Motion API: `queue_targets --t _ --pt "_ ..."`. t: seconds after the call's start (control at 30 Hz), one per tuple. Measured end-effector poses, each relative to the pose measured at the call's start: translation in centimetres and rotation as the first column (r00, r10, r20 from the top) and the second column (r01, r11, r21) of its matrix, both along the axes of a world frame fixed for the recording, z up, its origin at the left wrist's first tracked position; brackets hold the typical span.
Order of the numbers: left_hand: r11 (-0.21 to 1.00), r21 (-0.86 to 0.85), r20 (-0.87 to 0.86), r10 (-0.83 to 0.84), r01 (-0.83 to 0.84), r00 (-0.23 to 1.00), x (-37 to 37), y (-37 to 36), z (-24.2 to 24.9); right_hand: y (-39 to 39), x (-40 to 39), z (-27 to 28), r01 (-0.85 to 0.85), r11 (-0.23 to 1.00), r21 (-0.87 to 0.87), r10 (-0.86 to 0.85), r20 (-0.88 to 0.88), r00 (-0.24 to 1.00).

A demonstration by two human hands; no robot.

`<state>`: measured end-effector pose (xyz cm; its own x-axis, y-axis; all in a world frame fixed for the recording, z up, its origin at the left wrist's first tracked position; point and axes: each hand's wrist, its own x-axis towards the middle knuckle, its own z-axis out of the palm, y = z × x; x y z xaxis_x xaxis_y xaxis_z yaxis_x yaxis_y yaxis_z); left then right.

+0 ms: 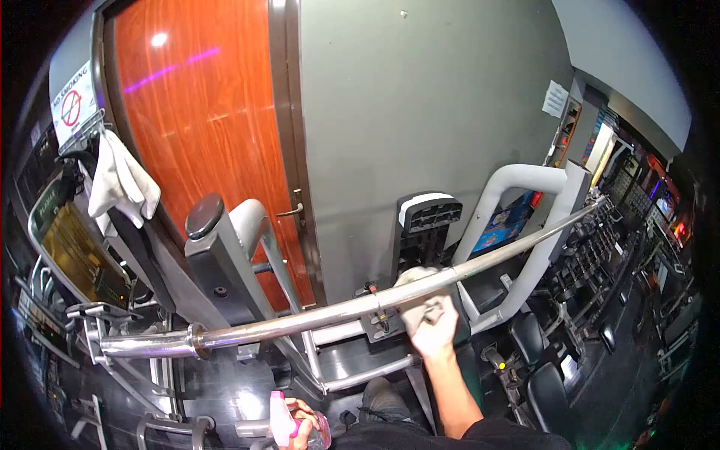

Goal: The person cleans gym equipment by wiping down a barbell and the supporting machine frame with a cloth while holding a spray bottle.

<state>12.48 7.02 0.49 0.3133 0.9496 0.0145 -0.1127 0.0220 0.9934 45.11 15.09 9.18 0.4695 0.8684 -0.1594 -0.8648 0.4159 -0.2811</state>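
A long steel barbell [322, 316] without plates runs across the view, its thick sleeve at the left and its far end at the right. My right hand [435, 330] presses a pale cloth [409, 309] around the bar near its middle; part of the cloth shows above the bar. Low in the view, my left hand [304, 425] grips a spray bottle [281, 420] with a white and pink trigger head and a clear body. The bottle's lower part is cut off by the frame edge.
Grey machine uprights [225, 255] stand left and right behind the bar. A padded seat part [424, 232] stands before the grey wall. At left are a wooden door [202, 112] and a hanging white towel [120, 184]. Dumbbell racks [592, 262] and black benches [547, 397] fill the right.
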Motion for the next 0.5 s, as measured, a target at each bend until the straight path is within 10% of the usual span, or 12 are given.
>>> queue_targets --t 0.03,0.17,0.3,0.33,0.37,0.43,0.5 --pt "1.0 0.011 0.007 0.004 -0.004 1.0 0.0 0.0 0.5 0.3 0.7 1.1 -0.134 0.921 0.367 0.041 0.251 0.967" --pt "0.994 0.113 0.083 -0.012 0.002 0.997 0.4 0.4 0.9 0.5 -2.8 3.8 -0.08 0.93 0.36 0.152 -0.175 0.973" --pt "0.988 0.157 0.12 -0.014 -0.005 0.993 0.9 0.4 1.4 0.9 -9.1 -0.5 -0.492 0.863 0.114 0.498 -0.024 0.867" --pt "0.986 0.165 0.127 -0.012 -0.009 0.992 1.0 0.3 1.6 0.4 -9.7 -3.7 -0.642 0.629 0.439 0.627 0.202 0.752" --pt "0.985 0.171 0.134 -0.008 -0.015 0.991 1.0 0.2 1.7 -0.2 -12.0 -3.1 -0.431 0.882 0.192 0.213 0.653 0.727" --pt "0.982 0.185 0.158 0.004 -0.034 0.987 0.9 0.0 1.9 1.2 -14.4 -2.2 -0.45 0.893 -0.002 0.348 0.639 0.686" --pt "0.988 0.142 0.223 0.023 -0.056 0.975 0.9 -0.4 1.7 4.5 -15.1 -2.6 -0.694 0.683 0.226 0.73 -0.222 0.647"
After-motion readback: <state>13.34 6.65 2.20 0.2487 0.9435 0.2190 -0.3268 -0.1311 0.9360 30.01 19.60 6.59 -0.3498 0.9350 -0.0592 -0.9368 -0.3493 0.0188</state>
